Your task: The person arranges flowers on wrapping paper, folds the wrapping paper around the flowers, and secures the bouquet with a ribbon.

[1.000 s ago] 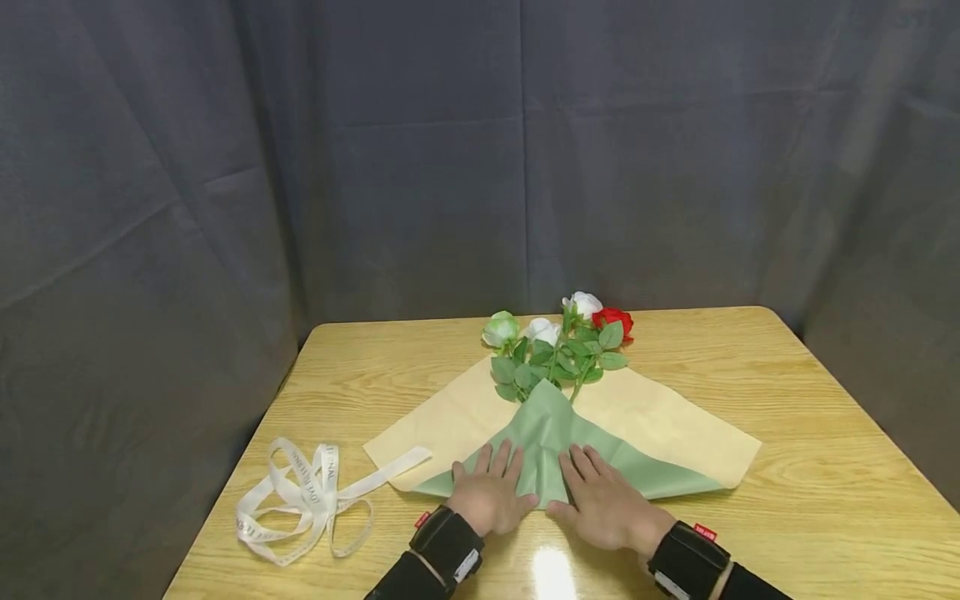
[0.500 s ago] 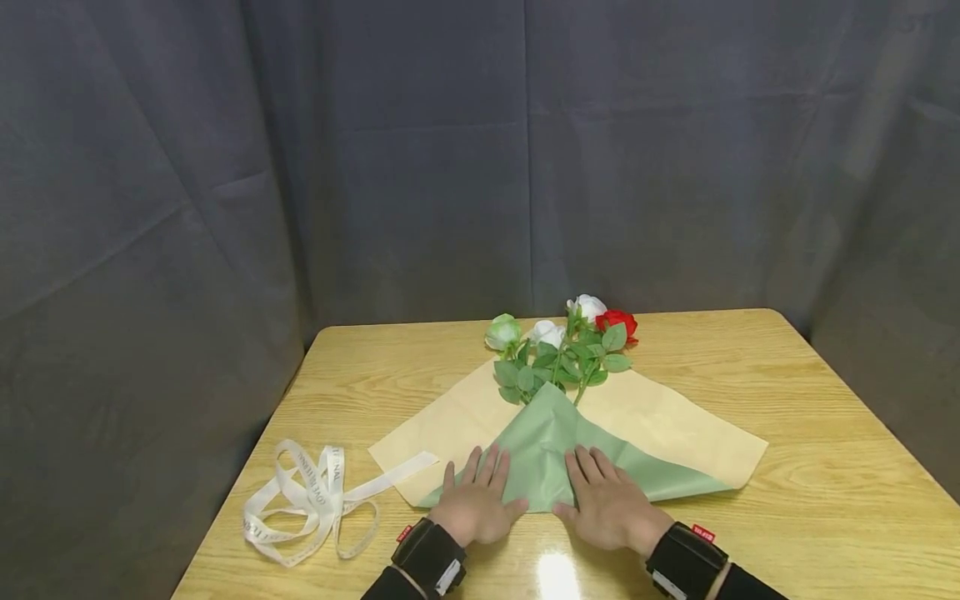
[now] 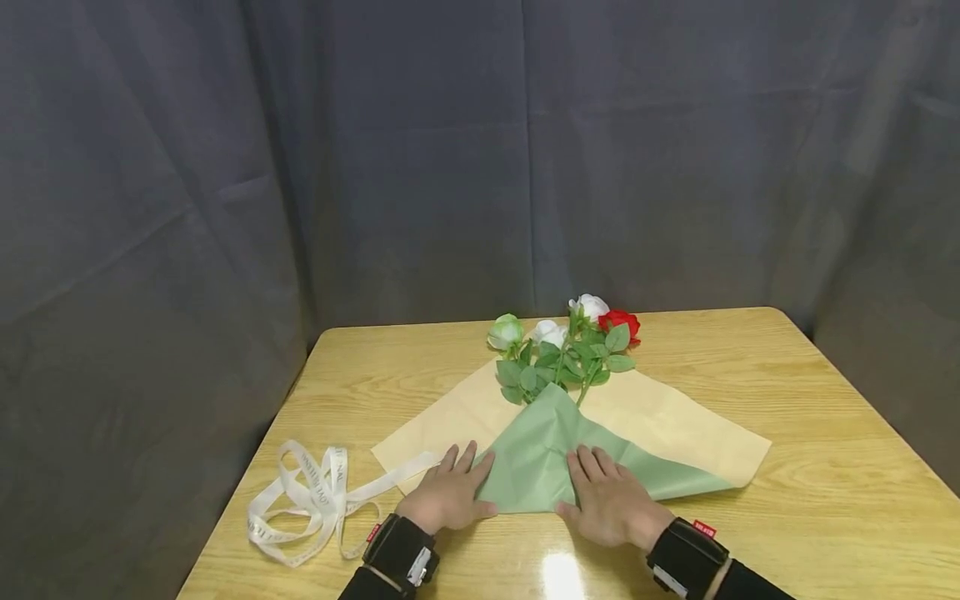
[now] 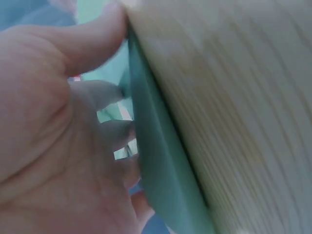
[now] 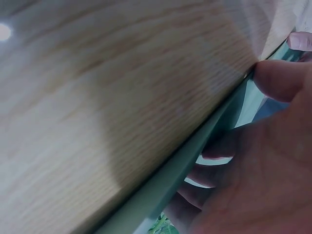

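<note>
A sheet of wrapping paper lies on the table, its cream side [image 3: 671, 417] up and its near corner folded back as a green flap [image 3: 536, 454]. Several artificial roses lie on it, among them a red rose [image 3: 619, 323], a white rose [image 3: 551, 332] and a green-white rose [image 3: 506, 332]; the flap hides their lower stems. My left hand [image 3: 447, 493] presses with spread, straight fingers on the left part of the fold. Flat on the flap right of centre rests my right hand [image 3: 609, 500], its thumb along the folded edge. Both wrist views show the green fold [image 4: 161, 146] under the fingers.
A loosely looped white ribbon [image 3: 322, 496] with printed lettering lies on the left of the wooden table [image 3: 810, 433]. Its free end reaches onto the paper's left corner, close to my left hand. A dark grey curtain [image 3: 420, 167] hangs behind the table.
My left hand has slid left along the fold, away from the right hand, toward the ribbon's end. The right hand has stayed in about the same place on the flap.
</note>
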`<state>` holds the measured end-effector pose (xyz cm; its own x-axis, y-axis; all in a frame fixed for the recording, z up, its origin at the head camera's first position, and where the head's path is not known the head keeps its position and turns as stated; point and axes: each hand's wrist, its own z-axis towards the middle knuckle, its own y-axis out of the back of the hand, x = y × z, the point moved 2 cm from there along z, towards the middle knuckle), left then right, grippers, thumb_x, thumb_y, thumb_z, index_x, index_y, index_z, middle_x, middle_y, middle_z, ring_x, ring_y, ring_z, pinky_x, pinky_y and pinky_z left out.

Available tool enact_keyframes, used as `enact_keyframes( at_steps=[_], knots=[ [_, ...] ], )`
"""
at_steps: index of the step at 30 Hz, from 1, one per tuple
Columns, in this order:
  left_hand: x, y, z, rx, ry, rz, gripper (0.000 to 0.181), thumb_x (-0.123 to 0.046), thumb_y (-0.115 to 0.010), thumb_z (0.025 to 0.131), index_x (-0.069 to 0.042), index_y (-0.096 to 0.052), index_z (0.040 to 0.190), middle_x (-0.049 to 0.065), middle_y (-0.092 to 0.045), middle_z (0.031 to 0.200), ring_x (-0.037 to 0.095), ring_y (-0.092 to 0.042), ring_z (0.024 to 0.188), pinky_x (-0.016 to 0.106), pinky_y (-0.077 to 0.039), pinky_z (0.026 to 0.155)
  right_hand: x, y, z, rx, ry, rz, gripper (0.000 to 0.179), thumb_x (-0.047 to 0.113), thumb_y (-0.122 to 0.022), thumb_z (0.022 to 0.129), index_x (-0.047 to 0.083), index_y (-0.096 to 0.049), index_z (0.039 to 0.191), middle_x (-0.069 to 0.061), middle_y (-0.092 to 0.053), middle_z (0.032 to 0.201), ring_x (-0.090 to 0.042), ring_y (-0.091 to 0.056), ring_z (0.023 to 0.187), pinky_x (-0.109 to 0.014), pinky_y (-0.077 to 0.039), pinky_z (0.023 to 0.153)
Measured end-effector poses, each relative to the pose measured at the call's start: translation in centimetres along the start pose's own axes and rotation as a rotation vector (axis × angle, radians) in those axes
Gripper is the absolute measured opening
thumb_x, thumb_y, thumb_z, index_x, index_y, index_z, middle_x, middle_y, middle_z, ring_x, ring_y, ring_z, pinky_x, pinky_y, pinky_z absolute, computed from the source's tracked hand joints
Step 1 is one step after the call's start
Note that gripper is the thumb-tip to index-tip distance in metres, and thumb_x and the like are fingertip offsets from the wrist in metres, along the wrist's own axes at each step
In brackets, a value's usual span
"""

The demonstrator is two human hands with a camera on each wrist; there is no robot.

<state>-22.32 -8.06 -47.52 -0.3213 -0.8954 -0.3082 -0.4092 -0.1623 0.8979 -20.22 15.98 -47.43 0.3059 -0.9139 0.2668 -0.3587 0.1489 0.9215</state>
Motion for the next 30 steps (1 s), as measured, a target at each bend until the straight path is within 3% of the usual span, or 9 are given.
enact_keyframes(
  at_steps=[3, 12, 20, 30],
  knots=[
    [0.6, 0.1, -0.2, 0.007, -0.013, -0.035, 0.075, -0.043, -0.063, 0.098, -0.014, -0.032, 0.160, 0.016, -0.018, 0.167, 0.042, -0.012, 0.153, 0.062, -0.021, 0.118, -0.1, -0.1, -0.1, -0.002, -0.004, 0.005, 0.077, 0.047, -0.047, 0.106, -0.005, -0.024, 0.158, -0.027, -0.017, 0.165, -0.046, -0.014, 0.151, -0.061, -0.019, 0.119],
    [1.4, 0.9, -0.3, -0.022, -0.018, 0.009, 0.080, -0.051, -0.070, 0.091, -0.022, -0.039, 0.158, 0.018, -0.023, 0.166, 0.044, -0.021, 0.150, 0.067, -0.024, 0.113, 0.3, 0.1, -0.2, -0.023, -0.007, 0.009, 0.076, 0.046, -0.049, 0.105, -0.006, -0.027, 0.157, -0.027, -0.020, 0.164, -0.046, -0.016, 0.151, -0.060, -0.020, 0.119],
    [3.2, 1.0, -0.7, 0.035, -0.064, -0.126, 0.076, -0.034, -0.073, 0.093, -0.020, -0.038, 0.158, 0.014, -0.017, 0.168, 0.040, -0.012, 0.154, 0.065, -0.015, 0.117, 0.3, 0.0, -0.2, -0.018, -0.008, 0.016, 0.076, 0.046, -0.050, 0.105, -0.005, -0.028, 0.157, -0.027, -0.021, 0.164, -0.046, -0.017, 0.151, -0.060, -0.020, 0.118],
    [3.3, 1.3, -0.7, 0.030, -0.071, -0.112, 0.069, -0.029, -0.069, 0.096, -0.021, -0.040, 0.158, 0.011, -0.020, 0.168, 0.038, -0.014, 0.154, 0.066, -0.014, 0.117, 0.2, 0.0, -0.1, -0.022, -0.007, -0.006, 0.076, 0.046, -0.049, 0.105, -0.005, -0.028, 0.157, -0.026, -0.021, 0.163, -0.046, -0.017, 0.151, -0.060, -0.021, 0.118]
  ],
)
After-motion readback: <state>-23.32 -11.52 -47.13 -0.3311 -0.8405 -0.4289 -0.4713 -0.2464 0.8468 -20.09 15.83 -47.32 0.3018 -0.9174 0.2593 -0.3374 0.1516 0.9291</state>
